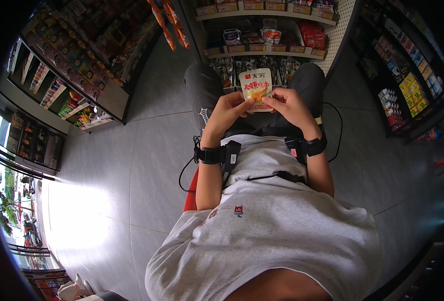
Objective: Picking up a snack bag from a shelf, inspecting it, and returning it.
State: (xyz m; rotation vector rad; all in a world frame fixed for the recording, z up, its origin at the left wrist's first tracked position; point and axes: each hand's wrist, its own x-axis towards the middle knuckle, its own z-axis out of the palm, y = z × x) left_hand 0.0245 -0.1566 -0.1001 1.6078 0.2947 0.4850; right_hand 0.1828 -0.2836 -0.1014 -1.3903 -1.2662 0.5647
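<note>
Between my two hands is a small cream snack packet [257, 81] with red and black print and a picture of food. My left hand [231, 106] grips its lower left edge, thumb on the front. On the lower right edge, my right hand [285, 104] holds it the same way. The packet stands roughly upright above my lap, its printed face towards me. My fingers behind it are mostly hidden. Each wrist wears a black strap with a small box, the left box [232, 157] and the right box [295, 149].
Directly ahead stands a shelf unit [271, 49] with packaged snacks and price tags. Bins of dark packets [227, 73] sit low behind my knees. Orange packets [169, 26] hang at its left. More stocked shelves [406, 82] rise on the right; a rack [67, 90] stands left. Black cables [340, 131] loop beside me.
</note>
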